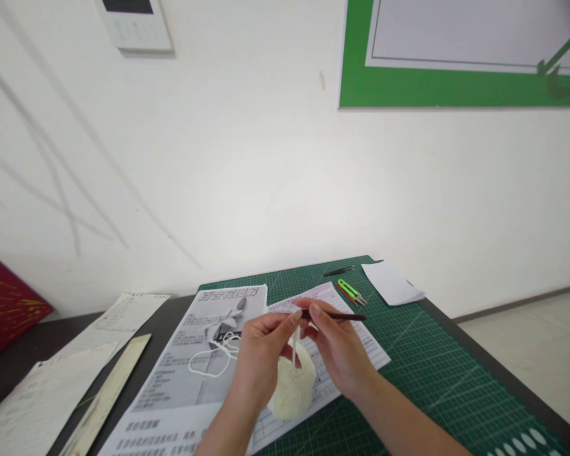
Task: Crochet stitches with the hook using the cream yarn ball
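Yarn (292, 345) runs up from a cream ball (292, 386) lying just under both my hands. My left grip (261, 354) is pinched shut on that strand, and my right grip (337, 351) is closed around a dark crochet hook (342, 316), whose tip points right, away from my fingers. Loose loops of yarn (213, 358) lie left of my left grip on a printed sheet (194, 373). Beyond my right grip, green snips (351, 291) rest on the cutting mat (432, 367) covering the tabletop (38, 345).
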`<move>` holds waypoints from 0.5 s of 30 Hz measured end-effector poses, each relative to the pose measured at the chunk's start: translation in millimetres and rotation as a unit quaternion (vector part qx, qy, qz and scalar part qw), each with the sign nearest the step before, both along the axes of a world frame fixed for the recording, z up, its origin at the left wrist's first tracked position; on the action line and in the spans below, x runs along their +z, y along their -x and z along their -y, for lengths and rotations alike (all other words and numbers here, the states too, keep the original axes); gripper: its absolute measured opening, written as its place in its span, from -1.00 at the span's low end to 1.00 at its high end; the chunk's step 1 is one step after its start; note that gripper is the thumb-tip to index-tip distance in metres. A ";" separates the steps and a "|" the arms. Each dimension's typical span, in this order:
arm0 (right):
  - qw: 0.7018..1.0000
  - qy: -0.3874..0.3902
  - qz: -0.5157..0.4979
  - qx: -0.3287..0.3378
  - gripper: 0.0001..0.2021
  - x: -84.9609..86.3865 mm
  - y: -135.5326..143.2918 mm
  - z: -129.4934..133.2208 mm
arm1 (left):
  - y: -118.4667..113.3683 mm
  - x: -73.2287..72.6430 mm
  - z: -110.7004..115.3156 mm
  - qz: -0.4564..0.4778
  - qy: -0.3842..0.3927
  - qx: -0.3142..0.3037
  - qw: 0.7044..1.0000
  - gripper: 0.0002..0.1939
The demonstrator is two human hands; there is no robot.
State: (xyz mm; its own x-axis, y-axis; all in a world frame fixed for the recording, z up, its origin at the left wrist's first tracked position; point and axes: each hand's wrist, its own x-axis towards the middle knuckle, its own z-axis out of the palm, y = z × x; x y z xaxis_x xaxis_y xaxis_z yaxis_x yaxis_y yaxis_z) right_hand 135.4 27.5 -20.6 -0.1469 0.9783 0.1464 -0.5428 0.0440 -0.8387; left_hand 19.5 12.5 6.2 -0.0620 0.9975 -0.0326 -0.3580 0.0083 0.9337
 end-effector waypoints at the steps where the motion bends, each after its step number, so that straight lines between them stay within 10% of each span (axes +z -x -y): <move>1: 1.000 -0.001 -0.003 -0.022 -0.81 -1.4 -0.3 -0.8 | -1.0 -1.2 0.2 -0.007 -0.002 -0.010 1.000 -0.81; 15: 0.998 -0.031 -0.015 -0.042 -0.90 0.0 -5.0 -2.2 | 9.8 4.3 -1.7 -0.124 -0.041 -0.085 0.988 -0.78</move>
State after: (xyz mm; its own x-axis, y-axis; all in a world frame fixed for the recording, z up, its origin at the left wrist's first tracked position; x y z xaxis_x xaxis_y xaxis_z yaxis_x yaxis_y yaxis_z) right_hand 140.4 29.7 -20.6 -0.0585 0.9758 0.2107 -0.5600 0.1426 -0.8161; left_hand 9.7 14.3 10.5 0.1114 0.9928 0.0443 -0.1180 -0.0310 0.9925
